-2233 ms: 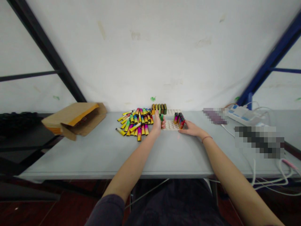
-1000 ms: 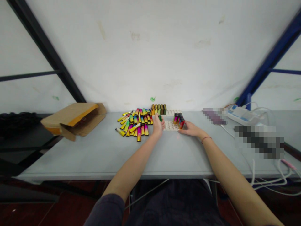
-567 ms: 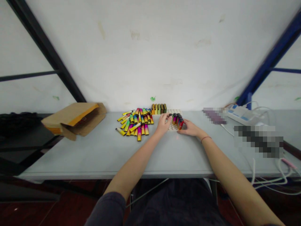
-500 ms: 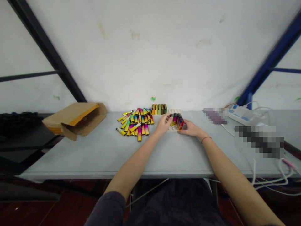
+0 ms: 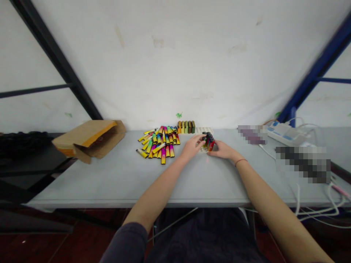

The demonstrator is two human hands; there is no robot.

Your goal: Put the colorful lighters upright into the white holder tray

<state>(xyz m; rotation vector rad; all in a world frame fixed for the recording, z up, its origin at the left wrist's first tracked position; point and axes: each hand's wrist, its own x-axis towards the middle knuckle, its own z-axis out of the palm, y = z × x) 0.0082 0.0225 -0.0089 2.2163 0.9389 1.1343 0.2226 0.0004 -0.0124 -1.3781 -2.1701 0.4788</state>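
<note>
A cluster of lighters (image 5: 207, 141) with dark tops and red-orange bases stands upright on a white moulded tray (image 5: 203, 148), which is mostly hidden under them and my hands. My left hand (image 5: 193, 145) reaches in from the left, its fingertips on the cluster's dark-topped left end. On the right side, my right hand (image 5: 222, 150) rests against the lighters' lower end. Left of my hands lies a loose pile of yellow, magenta and green lighters (image 5: 159, 144). Behind it stands a row of several lighters (image 5: 186, 127), next to a second white tray (image 5: 203, 130).
All this sits on a grey folding table (image 5: 109, 182). An open brown cardboard envelope (image 5: 89, 138) lies at its far left. At the back right are a white power strip (image 5: 285, 133) and cables (image 5: 315, 212). Two pixelated patches (image 5: 252, 134) (image 5: 303, 164) hide other items.
My left hand has moved right from beside the pile onto the upright lighters. The green lighter it held no longer shows. The lighters now cover more of the front tray.
</note>
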